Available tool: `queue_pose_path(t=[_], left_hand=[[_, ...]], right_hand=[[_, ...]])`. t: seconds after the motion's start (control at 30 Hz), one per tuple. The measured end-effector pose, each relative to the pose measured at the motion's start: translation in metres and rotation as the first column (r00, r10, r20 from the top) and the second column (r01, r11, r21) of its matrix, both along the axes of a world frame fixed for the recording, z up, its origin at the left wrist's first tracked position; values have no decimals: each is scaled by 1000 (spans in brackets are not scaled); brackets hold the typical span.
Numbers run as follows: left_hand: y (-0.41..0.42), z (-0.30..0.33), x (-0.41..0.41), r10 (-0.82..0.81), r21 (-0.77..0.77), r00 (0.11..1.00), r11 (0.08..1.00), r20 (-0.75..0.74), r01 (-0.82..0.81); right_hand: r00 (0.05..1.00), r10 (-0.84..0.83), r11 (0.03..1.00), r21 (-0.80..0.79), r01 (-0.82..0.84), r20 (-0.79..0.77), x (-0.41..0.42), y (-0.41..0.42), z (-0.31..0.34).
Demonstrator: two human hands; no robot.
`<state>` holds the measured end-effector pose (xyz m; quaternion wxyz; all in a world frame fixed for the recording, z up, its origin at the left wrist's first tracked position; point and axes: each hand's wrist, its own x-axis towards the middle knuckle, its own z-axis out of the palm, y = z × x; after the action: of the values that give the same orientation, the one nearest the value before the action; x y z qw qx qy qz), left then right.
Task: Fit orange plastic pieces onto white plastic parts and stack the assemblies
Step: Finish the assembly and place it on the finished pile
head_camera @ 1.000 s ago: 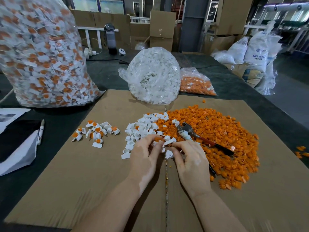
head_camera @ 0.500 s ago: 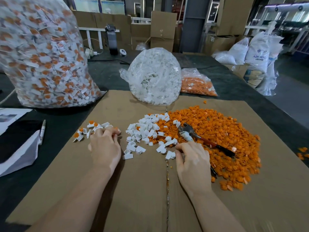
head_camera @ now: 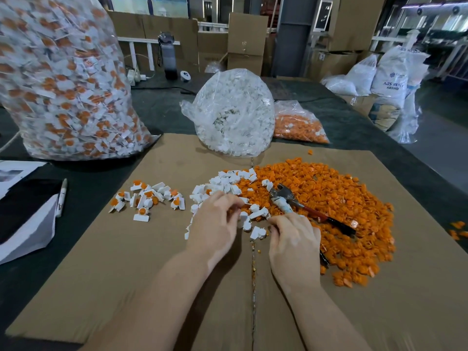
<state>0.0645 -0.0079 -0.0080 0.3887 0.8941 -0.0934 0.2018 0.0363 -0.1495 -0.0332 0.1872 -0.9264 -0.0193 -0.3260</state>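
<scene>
Right now your two hands work at the near edge of one heap of white parts (head_camera: 222, 184), too many to count. Your left hand (head_camera: 215, 224) hovers over that heap with fingers curled downward; whether they pinch a piece you cannot tell. Your right hand (head_camera: 295, 239) curls toward the loose white parts, and what it holds is hidden. One broad pile of orange pieces (head_camera: 329, 206) spreads to the right, touching the white heap. One cluster of finished assemblies (head_camera: 148, 198), roughly a dozen, lies well to the left. All rest on one cardboard sheet (head_camera: 126, 262). One pair of pliers (head_camera: 304, 209) lies on the orange pile. Behind stand three clear bags: assemblies (head_camera: 63, 79), white parts (head_camera: 235, 112), orange pieces (head_camera: 298, 125).
</scene>
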Motion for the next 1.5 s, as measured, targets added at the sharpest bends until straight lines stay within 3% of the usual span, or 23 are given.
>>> queue_pose_path(t=[0.4,0.67,0.8,1.03,1.2,1.37,1.5], left_hand=[[-15,-26,2,-35,86,995,995,-98,43],[-15,-27,1,-28,124,996,992,-82,38],[-15,-26,0,-42,115,996,992,-83,52],[-14,-24,-3,-65,83,996,994,-64,70],[-12,-21,-3,-84,9,995,996,-60,85],[-11,-20,-4,-105,13,994,994,-41,106],[-10,-20,-3,-122,5,991,992,-49,122]], right_hand=[[993,-92,991,-100,85,-72,10,2,3],[945,-101,980,-192,42,-311,30,2,23],[930,-130,967,-253,42,-343,36,4,26],[957,-68,984,-177,18,-283,35,-1,18],[992,83,996,44,-79,-95,13,1,19],[974,223,952,223,-210,-36,-2,0,13],[965,259,935,259,-240,-41,-3,-3,12]])
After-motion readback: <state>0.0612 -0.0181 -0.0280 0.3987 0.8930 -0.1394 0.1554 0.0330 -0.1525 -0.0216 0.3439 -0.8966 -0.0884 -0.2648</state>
